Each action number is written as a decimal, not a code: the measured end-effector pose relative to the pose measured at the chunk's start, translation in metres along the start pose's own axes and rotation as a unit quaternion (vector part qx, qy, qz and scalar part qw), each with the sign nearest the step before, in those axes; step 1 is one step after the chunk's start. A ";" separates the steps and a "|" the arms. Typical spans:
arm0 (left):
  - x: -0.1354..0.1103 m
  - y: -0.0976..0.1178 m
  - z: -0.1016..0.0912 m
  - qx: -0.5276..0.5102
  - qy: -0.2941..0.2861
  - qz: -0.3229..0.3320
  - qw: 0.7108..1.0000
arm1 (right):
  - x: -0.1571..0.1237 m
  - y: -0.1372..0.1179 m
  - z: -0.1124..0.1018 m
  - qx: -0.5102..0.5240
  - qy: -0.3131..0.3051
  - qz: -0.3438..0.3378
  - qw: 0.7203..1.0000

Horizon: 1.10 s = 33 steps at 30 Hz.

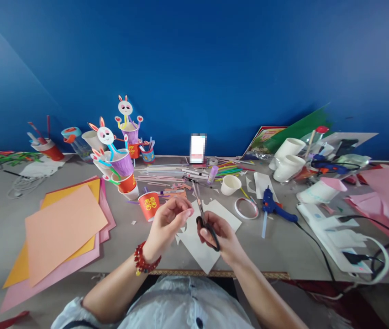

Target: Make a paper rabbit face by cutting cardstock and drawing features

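Open tabletop (270, 256) reaches its front edge (277, 276) beside the right hand (224, 236) holding scissors (201, 208).

Right fingers (218, 221) hold scissors (202, 214); left fingers (177, 205) near blades (199, 199).

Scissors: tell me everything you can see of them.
The scissors have black handle loops and slim blades that look metallic. The right hand grips the handles, its fingers and thumb partly covering them. The blades point away from the person, tilted slightly left in view; how far they are parted is too small to tell. The white sheet shows behind the handles. The left hand is close beside the blades, contact unclear.
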State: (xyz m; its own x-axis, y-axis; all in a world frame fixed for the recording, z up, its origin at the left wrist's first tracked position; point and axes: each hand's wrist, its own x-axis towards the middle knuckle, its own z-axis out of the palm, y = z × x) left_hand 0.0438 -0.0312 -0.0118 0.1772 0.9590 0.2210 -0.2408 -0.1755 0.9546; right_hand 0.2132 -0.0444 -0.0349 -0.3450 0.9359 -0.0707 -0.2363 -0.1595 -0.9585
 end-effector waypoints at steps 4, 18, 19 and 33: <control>0.004 0.004 -0.006 -0.035 -0.019 -0.026 0.999 | -0.009 0.011 -0.010 -0.013 -0.045 0.042 0.998; 0.005 0.007 -0.007 -0.043 -0.047 -0.050 0.997 | -0.014 0.015 -0.011 -0.041 -0.032 0.067 0.996; 0.005 0.007 -0.007 -0.042 -0.047 -0.050 0.997 | -0.014 0.015 -0.011 -0.040 -0.030 0.067 0.996; 0.007 0.006 -0.010 -0.036 -0.051 -0.054 0.997 | -0.011 0.018 -0.013 -0.054 -0.018 0.075 0.996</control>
State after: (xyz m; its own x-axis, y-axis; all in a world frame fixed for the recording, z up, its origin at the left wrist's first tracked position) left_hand 0.0341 -0.0236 -0.0069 0.3018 0.9430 0.1403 -0.2828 -0.0519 0.9578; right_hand 0.2241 -0.0534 -0.0545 -0.4011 0.8924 -0.2069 -0.0814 -0.2597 -0.9622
